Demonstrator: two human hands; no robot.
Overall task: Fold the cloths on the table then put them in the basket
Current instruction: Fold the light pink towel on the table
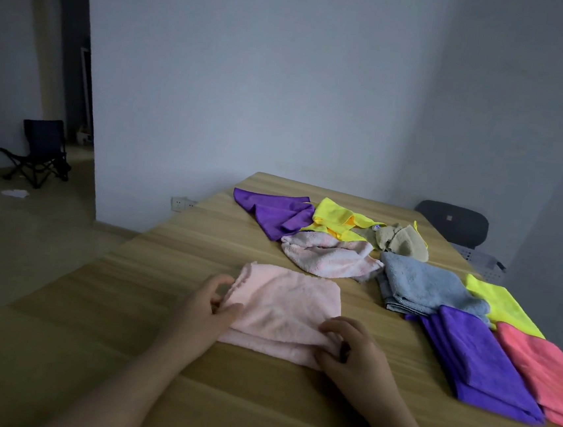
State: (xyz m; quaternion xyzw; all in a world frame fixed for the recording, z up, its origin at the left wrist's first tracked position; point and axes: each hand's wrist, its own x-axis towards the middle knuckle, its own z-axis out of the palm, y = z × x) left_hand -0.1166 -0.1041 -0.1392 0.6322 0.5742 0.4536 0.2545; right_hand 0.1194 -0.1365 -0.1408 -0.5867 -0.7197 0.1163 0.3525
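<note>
A light pink cloth point(281, 308) lies partly folded on the wooden table point(124, 336) in front of me. My left hand point(211, 304) pinches its left edge, and my right hand point(353, 351) pinches its near right corner. Behind it lie loose cloths: a crumpled pink one point(331, 256), a purple one point(273, 214), a yellow one point(338, 220), a tan one point(401, 242) and a grey-blue one point(428, 286). Folded cloths lie at the right: purple point(479, 363), coral point(546, 373) and yellow point(502, 303). A grey perforated basket point(485, 264) shows past the table's far right edge.
A dark office chair point(454, 223) stands behind the table at the right, beside the basket. A black folding chair point(40, 152) stands on the floor at far left near a doorway. A wall runs along the table's far end.
</note>
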